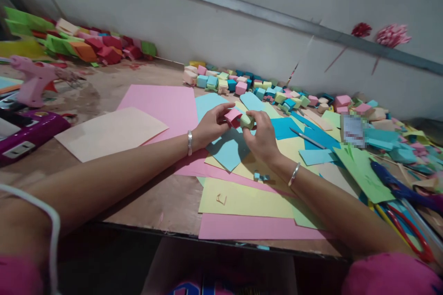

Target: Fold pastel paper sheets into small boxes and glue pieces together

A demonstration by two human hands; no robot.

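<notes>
Over the middle of the table, my left hand (212, 125) grips a small pink folded paper box (233, 118) between thumb and fingers. Close beside it, my right hand (262, 136) pinches a pale green paper box (247, 121). The two boxes are nearly end to end; whether they touch I cannot tell. Beneath both hands lie light blue paper (229, 151) and other coloured sheets. Tiny blue paper bits (260, 177) sit near my right wrist, and a thin curled strip (221, 199) rests on a yellow sheet (242, 200).
Many small paper boxes (241, 87) line the wall. A pink glue gun (32, 80) and purple power strip (34, 136) stand at left, with a white cable (51, 226) near my left arm. Blue-handled scissors (398, 184), red-handled scissors (411, 233) and a pen (307, 138) lie at right.
</notes>
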